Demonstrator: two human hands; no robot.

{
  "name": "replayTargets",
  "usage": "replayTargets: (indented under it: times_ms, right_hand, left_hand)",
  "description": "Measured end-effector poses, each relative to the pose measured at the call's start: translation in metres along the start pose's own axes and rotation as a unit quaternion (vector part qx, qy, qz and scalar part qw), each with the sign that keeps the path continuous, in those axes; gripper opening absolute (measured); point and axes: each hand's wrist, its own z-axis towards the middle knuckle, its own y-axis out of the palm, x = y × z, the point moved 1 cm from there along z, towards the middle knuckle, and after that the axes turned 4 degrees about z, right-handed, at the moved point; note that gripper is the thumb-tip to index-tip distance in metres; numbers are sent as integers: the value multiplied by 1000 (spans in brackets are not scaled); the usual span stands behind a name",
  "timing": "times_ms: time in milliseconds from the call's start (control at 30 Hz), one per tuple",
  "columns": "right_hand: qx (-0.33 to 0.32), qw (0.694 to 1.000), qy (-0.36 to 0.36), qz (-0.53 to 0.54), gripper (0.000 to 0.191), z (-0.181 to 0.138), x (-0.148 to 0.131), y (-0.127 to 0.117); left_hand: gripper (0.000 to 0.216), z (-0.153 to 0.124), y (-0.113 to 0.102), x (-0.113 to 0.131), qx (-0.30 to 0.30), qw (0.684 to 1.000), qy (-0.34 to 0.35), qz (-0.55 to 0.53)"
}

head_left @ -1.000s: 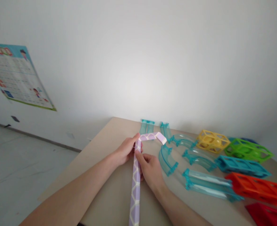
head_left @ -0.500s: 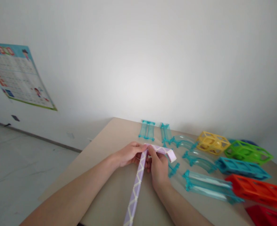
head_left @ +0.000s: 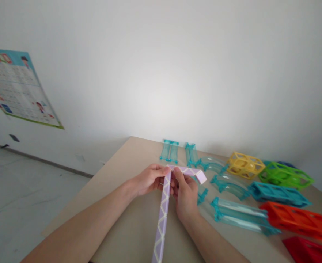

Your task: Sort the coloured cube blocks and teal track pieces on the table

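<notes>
A long purple-and-white segmented twist toy (head_left: 163, 215) runs from the bottom edge up to my hands, where its far end bends off to the right. My left hand (head_left: 147, 179) pinches it at the bend from the left side. Fingers of my right hand (head_left: 185, 193) close on the same bend and on the short bent part from the right. Both hands hover just over the tan table (head_left: 122, 164).
Clear teal track pieces (head_left: 232, 213), straight and curved, lie right of my hands. Beyond them sit open frame blocks: yellow (head_left: 244, 165), green (head_left: 285, 176), blue (head_left: 278, 194), orange (head_left: 300, 221) and a red one (head_left: 309, 250). A poster (head_left: 15, 91) hangs on the left wall.
My right hand moved up to grip the bend beside the left. The short bent end swung from pointing up-right to lying lower toward the right, and the long part tilted slightly.
</notes>
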Motion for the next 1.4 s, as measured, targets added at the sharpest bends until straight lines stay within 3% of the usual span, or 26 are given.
replayTargets:
  times_ms: [233, 600, 900, 1100, 1233, 1400]
  right_hand:
    - [-41, 999, -21, 16, 45, 5, 2, -2]
    - [-54, 997, -28, 51, 37, 2, -4, 1]
    - [-107, 992, 4, 68, 39, -1, 2, -6]
    - [-112, 988, -9, 102, 34, 0, 1, -6]
    - [-166, 976, 37, 138, 37, -2, -2, -3]
    - [-201, 958, 134, 152, 44, 1, 1, -4]
  left_hand:
    - [36, 3, -1, -2, -14, 999, 3, -53]
    - [38, 1, 7, -7, -56, 990, 18, -132]
    - [31, -5, 5, -8, -174, 963, -35, -203]
    - [29, -7, 8, -4, -194, 958, -43, -207]
    - [29, -9, 16, -6, -230, 949, -68, -206]
    - [32, -3, 9, -10, -156, 980, -42, -113]
